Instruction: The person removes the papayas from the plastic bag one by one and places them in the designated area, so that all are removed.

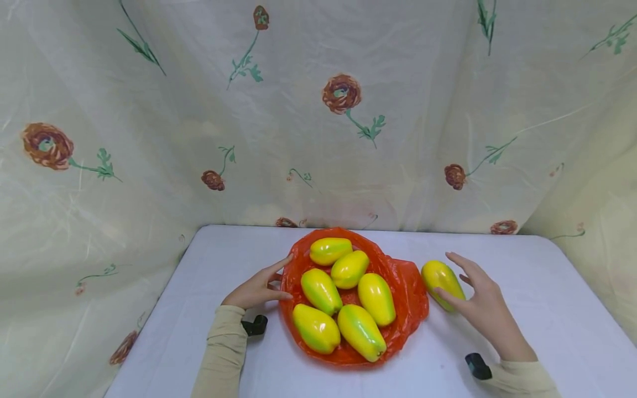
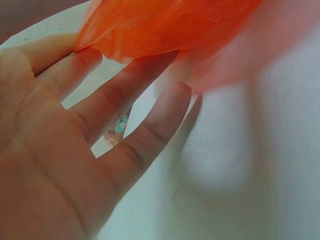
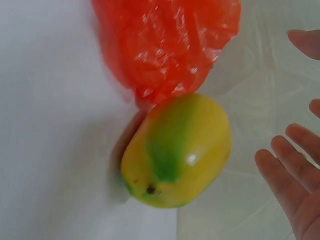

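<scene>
Several glossy yellow-and-green fruits (image 1: 320,291), shaped like mangoes or papayas, lie in a spread red plastic bag (image 1: 293,345). My left hand (image 1: 256,288) is at the bag's left side. In the left wrist view its fingers (image 2: 112,97) are extended, fingertips right at the bag's edge. One more fruit (image 1: 444,276) lies on the table just right of the bag, its stem-end spot facing the camera in the right wrist view. Around its right side my right hand (image 1: 484,309) is held with fingers and thumb spread, and a gap shows between hand and fruit (image 3: 177,150) in the right wrist view.
The bag's crumpled end (image 1: 412,293) sticks out to the right, beside the single fruit. A white cloth covers the table (image 1: 239,249). Behind and at both sides hangs a pale flowered curtain (image 1: 278,127). Each wrist carries a small black device (image 1: 479,366).
</scene>
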The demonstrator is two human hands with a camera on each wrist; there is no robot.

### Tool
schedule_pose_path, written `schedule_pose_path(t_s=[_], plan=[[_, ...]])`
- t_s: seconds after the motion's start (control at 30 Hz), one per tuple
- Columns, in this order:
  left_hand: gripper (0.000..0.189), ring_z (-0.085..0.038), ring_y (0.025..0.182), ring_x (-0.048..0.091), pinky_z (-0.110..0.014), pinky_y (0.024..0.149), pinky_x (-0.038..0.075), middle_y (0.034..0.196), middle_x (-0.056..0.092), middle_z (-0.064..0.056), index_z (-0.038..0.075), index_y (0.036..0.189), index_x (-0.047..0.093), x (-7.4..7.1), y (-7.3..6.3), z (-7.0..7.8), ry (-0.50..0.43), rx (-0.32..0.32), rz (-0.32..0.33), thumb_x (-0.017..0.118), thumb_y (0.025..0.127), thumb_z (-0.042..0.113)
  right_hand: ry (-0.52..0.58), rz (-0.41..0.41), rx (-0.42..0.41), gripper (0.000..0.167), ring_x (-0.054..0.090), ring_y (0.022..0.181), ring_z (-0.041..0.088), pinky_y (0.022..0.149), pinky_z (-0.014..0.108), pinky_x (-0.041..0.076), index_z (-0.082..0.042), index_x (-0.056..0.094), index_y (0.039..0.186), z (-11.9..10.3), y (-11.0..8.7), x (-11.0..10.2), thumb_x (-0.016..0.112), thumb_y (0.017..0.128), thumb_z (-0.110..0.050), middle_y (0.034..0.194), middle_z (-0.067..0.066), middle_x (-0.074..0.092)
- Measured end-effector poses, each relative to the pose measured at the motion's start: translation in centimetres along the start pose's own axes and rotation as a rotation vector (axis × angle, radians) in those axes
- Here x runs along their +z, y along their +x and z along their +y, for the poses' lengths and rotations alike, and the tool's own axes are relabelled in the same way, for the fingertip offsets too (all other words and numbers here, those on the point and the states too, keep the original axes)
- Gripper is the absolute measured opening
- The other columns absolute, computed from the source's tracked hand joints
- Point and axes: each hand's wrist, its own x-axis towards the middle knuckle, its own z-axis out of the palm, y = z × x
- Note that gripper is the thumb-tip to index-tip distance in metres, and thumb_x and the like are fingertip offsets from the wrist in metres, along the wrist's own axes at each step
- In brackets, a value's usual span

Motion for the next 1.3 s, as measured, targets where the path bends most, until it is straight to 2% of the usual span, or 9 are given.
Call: schedule_pose_path(t_s=[0.17, 0.4, 0.63, 0.9, 1.13, 1.3], plan=[[0.087, -0.030, 0.137, 0.053, -0.052, 0.108, 0.054, 0.168, 0.037, 0.000, 0.037, 0.162, 0.032, 0.0, -0.1, 0.1, 0.003, -0.006, 0.001, 0.081, 0.090, 0.030, 0.046, -0.026, -0.025, 0.080, 0.049, 0.136, 0.045, 0.097, 0.060, 0.051, -0.010, 0.047, 0.154, -1.7, -0.2, -0.1, 0.086, 0.085, -0.021, 0.152, 0.022, 0.051], [0.088, -0.030, 0.137, 0.053, -0.051, 0.107, 0.054, 0.167, 0.037, 0.000, 0.038, 0.162, 0.032, 0.0, -0.1, 0.1, -0.001, -0.007, 0.003, 0.081, 0.090, 0.031, 0.076, -0.115, -0.055, 0.077, 0.053, 0.135, 0.042, 0.094, 0.055, 0.057, -0.013, 0.048, 0.153, -4.3, -0.7, 0.2, 0.086, 0.086, -0.020, 0.153, 0.018, 0.052], [0.089, -0.029, 0.135, 0.054, -0.052, 0.109, 0.053, 0.168, 0.035, 0.000, 0.037, 0.162, 0.031, 0.0, -0.1, 0.2, -0.004, 0.015, -0.008, 0.081, 0.090, 0.030, 0.073, -0.208, -0.128, 0.074, 0.059, 0.130, 0.033, 0.094, 0.051, 0.060, -0.016, 0.053, 0.149, -6.5, -1.1, 1.5, 0.087, 0.085, -0.028, 0.148, 0.009, 0.059], [0.088, -0.031, 0.135, 0.054, -0.054, 0.109, 0.052, 0.169, 0.035, -0.002, 0.035, 0.163, 0.031, -0.1, -0.2, 0.1, -0.004, 0.024, -0.013, 0.081, 0.090, 0.029, 0.062, -0.325, -0.165, 0.073, 0.063, 0.127, 0.028, 0.096, 0.047, 0.061, -0.019, 0.056, 0.147, -8.6, -1.5, 3.0, 0.087, 0.083, -0.035, 0.145, 0.003, 0.063], [0.088, -0.030, 0.135, 0.054, -0.054, 0.109, 0.052, 0.168, 0.035, -0.001, 0.035, 0.163, 0.031, -0.1, -0.1, 0.0, 0.001, 0.019, -0.005, 0.081, 0.090, 0.029, 0.056, -0.453, -0.120, 0.074, 0.060, 0.130, 0.026, 0.102, 0.052, 0.057, -0.026, 0.056, 0.146, -9.6, -1.5, 4.2, 0.085, 0.082, -0.050, 0.148, 0.000, 0.060], [0.089, -0.030, 0.134, 0.054, -0.053, 0.109, 0.052, 0.169, 0.035, -0.001, 0.034, 0.163, 0.031, -0.1, -0.1, 0.2, 0.002, 0.029, -0.009, 0.081, 0.090, 0.028, 0.084, -0.523, -0.077, 0.077, 0.057, 0.130, 0.026, 0.103, 0.056, 0.056, -0.027, 0.055, 0.148, -10.0, -1.5, 4.6, 0.084, 0.081, -0.052, 0.148, 0.000, 0.058]])
